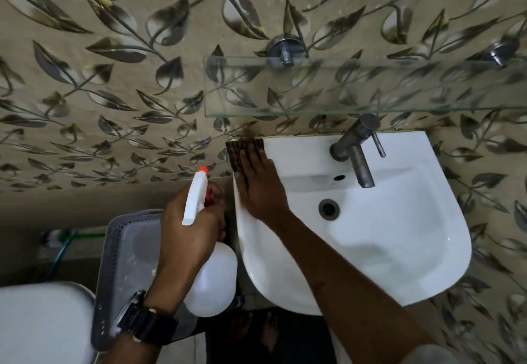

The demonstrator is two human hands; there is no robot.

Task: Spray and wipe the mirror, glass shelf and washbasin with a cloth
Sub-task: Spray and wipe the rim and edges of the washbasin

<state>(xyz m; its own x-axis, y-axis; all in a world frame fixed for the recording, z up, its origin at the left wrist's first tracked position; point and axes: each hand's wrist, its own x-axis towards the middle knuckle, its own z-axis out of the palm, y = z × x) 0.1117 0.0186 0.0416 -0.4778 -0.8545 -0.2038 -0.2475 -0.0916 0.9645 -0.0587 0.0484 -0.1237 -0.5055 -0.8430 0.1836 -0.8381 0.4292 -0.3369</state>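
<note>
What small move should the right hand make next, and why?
Probably slide the cloth along the back rim of the washbasin toward the tap: the right hand presses it flat on the rear left corner, and the left hand holds the spray bottle.

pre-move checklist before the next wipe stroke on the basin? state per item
1. Cloth pinned under the right hand, flat on the left rear rim of the washbasin: ok.
2. Spray bottle gripped in the left hand, beside the basin: ok.
3. Nozzle aimed into the bowl: not ok, it points at the wall.
4. Tap apart from the wiping hand: ok.
5. Bowl already wetted with spray: cannot tell.
</note>
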